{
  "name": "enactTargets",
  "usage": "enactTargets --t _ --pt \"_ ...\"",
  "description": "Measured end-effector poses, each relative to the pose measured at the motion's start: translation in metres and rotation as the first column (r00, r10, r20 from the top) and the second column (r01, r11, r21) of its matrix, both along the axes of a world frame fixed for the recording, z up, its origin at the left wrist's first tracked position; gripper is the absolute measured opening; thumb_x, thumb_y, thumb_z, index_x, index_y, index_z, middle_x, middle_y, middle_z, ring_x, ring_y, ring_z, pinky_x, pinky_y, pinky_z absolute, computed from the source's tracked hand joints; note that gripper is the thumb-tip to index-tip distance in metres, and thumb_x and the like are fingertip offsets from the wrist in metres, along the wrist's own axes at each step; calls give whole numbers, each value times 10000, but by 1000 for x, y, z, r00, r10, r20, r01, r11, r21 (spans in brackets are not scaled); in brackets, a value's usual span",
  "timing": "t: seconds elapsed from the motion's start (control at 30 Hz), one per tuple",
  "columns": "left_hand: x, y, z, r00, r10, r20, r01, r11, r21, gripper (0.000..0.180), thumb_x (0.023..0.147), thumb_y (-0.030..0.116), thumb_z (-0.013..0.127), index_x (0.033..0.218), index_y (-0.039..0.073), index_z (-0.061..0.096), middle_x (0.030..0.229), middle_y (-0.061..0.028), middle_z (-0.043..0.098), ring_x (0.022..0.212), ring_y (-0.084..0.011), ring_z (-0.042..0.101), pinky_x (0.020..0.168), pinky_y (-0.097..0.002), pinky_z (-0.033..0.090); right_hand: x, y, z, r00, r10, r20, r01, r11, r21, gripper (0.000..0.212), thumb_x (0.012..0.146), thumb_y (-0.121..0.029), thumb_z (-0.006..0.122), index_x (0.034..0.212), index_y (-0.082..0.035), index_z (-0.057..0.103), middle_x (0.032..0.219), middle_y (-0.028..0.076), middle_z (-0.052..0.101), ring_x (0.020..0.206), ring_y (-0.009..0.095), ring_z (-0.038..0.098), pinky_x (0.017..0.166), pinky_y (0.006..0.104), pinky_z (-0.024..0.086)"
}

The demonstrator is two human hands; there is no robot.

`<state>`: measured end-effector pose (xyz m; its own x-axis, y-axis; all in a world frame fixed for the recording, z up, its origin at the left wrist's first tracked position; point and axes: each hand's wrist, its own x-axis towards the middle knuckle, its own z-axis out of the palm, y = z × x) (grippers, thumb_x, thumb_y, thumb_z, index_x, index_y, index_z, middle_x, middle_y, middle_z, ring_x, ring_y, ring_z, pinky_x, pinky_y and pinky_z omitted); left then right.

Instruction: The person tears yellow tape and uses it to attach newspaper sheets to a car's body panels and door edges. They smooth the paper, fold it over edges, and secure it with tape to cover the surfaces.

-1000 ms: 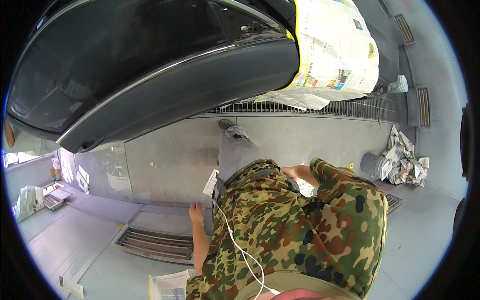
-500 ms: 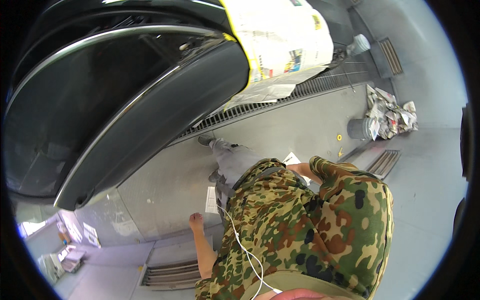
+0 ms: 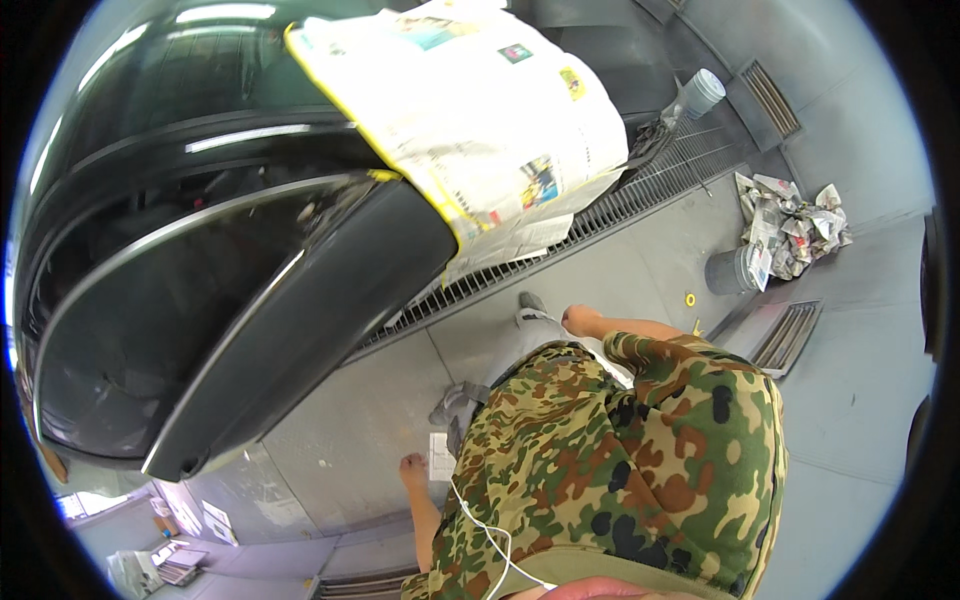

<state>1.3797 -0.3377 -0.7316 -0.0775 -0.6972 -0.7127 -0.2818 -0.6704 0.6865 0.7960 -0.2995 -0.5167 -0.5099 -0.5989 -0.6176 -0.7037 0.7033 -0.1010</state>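
My left hand (image 3: 412, 468) hangs low at my side, its fingers loosely curled, with nothing visible in them. Beside it, next to my leg, shows a pale printed sheet (image 3: 439, 457); I cannot tell what bears it. My right hand (image 3: 578, 320) is held in front of my body, closed like a loose fist, with no object showing in it. Neither hand touches the black car (image 3: 340, 290) ahead and to the left. Newspaper masking sheets (image 3: 480, 110), edged with yellow tape (image 3: 345, 105), cover part of the car to the right of its door.
A floor grating (image 3: 590, 225) runs along the car. To the right stand a grey bucket (image 3: 728, 271) and a heap of crumpled newspaper (image 3: 790, 225). A yellow tape roll (image 3: 690, 299) lies on the floor. Wall vents (image 3: 788, 338) line the right side. White earphone cords (image 3: 490, 528) hang down my front.
My view has shifted, bringing more of the masked part of the car into sight. My feet have stepped, and my right hand has swung forward. Both hands remain without a visible object.
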Motion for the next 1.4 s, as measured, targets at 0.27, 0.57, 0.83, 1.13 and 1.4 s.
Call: enactTargets --t 0.27,0.57,0.83,1.13,1.4 --pt "-157 -107 144 901 -120 417 369 719 -589 490 971 181 613 1393 -31 482 1393 -263 539 1304 -393 515 1099 -445 401 -111 24 -19 989 -119 86 138 954 -268 308 890 -280 581 986 -51 764 827 124 754 800 295 726 785 422 556" --pt "-426 -318 391 753 -13 658 622 -314 -718 631 937 282 646 1482 46 434 1574 -170 381 1470 -363 319 1176 -551 237 -148 104 -66 895 -416 159 445 851 -278 315 853 -296 569 882 -57 772 807 117 754 756 283 723 739 417 557" --pt "-520 -420 408 536 151 831 807 -383 -451 680 994 528 474 1553 154 376 1641 -122 278 1520 -299 236 1201 -605 147 -63 157 -88 669 -615 418 737 620 -268 291 897 -270 642 963 -8 751 747 84 740 578 153 650 562 315 513" --pt "-579 -476 412 512 97 853 842 -253 -477 708 1008 591 381 1561 150 360 1635 -168 274 1533 -331 187 1183 -659 86 16 186 -74 448 -775 446 894 397 -208 296 936 -270 627 1032 -10 731 775 84 748 541 140 624 501 299 498" --pt "-618 -520 443 435 120 892 900 -21 -436 737 986 662 302 1601 256 270 1675 -155 155 1545 -391 91 1180 -677 20 69 178 -31 378 -759 531 923 263 -282 382 971 -300 633 1130 39 705 825 114 745 666 144 655 635 296 534"
